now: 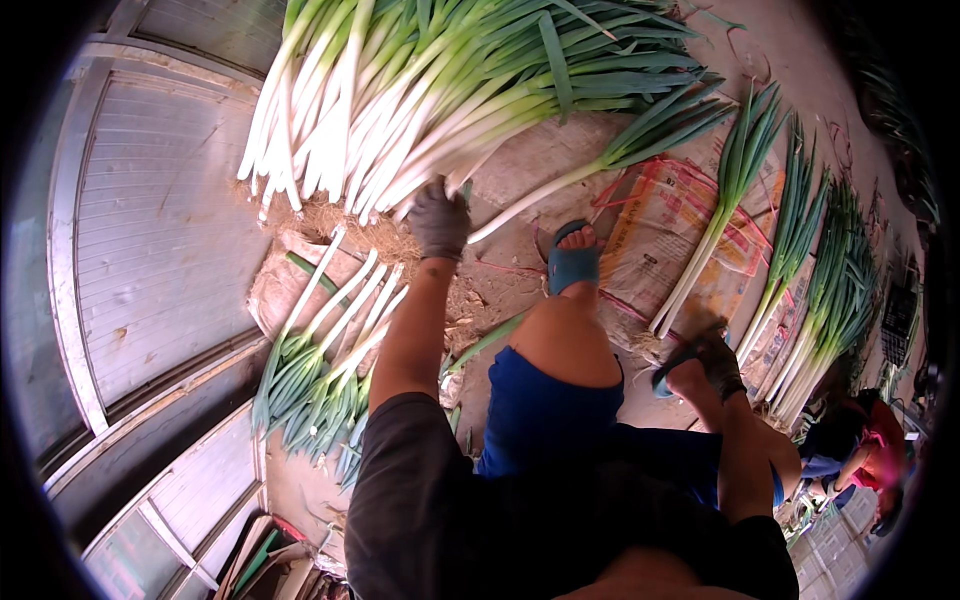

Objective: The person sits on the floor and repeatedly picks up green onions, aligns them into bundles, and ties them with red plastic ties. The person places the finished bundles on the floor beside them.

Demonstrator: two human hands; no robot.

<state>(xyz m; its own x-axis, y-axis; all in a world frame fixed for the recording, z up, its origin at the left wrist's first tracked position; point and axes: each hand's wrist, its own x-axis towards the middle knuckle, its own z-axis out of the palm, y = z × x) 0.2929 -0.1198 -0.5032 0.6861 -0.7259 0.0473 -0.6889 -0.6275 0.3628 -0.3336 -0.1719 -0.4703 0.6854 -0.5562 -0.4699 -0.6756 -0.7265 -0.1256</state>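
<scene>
A big heap of long green onions (400,110) lies at the top, white stems toward me and leaves pointing away. My left hand (440,220), in a dark glove, is at the stem ends along the heap's near edge. Its fingers are curled around a white stem, partly blurred. One separate green onion (540,200) lies just right of this hand. My right hand (718,365), also gloved, hangs low beside my right foot, near the root end of a small bunch of green onions (725,210). Its fingers are too dark to read.
More bunches (830,290) lie in a row at the right, partly over a printed woven sack (670,235). Several loose onions (320,370) lie at the left, beside a metal panelled wall (160,230). Another person in red (880,450) is at the lower right.
</scene>
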